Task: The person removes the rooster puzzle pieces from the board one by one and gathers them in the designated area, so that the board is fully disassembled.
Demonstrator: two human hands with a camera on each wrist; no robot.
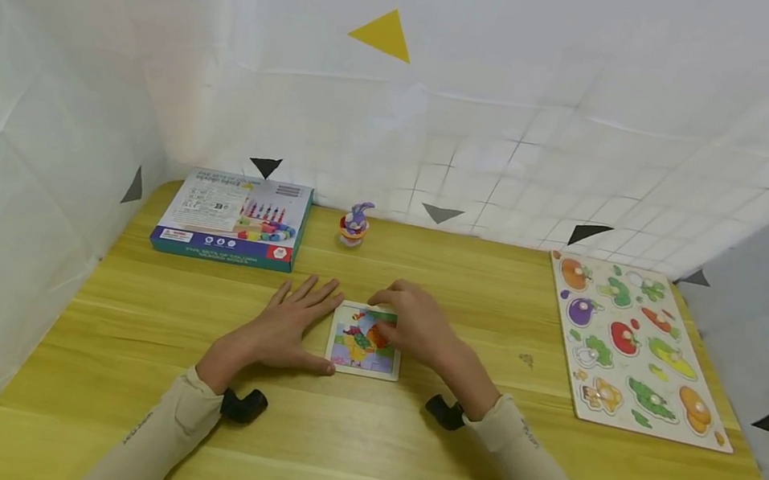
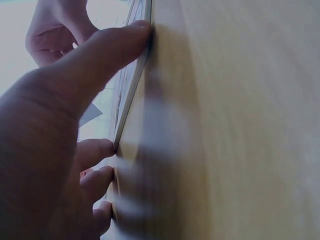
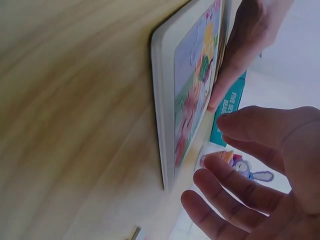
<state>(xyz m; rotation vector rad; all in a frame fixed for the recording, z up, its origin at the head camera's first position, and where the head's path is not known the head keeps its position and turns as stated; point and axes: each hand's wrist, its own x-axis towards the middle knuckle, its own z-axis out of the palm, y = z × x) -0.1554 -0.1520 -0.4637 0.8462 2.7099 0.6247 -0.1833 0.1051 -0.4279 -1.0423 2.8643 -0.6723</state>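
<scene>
A small framed jigsaw puzzle [image 1: 363, 360] with a colourful picture lies on the wooden table in front of the person. My left hand [image 1: 286, 331] is spread flat at its left side, the thumb [image 2: 122, 45] touching the frame's edge and a fingertip at its far corner. Over the puzzle's upper right part hovers my right hand [image 1: 415, 324]. In the right wrist view its fingers [image 3: 230, 185] are loosely bent, apart from the thumb, with nothing between them. Part of the puzzle's picture is hidden under this hand in the head view.
A boxed bead set [image 1: 234, 220] lies at the back left. Near the back edge stands a small purple rabbit figure [image 1: 354, 224] in a cup-like base. A vegetable peg board [image 1: 640, 351] lies on the right. White sheeting [image 1: 487, 124] hangs behind the table [image 1: 326, 459].
</scene>
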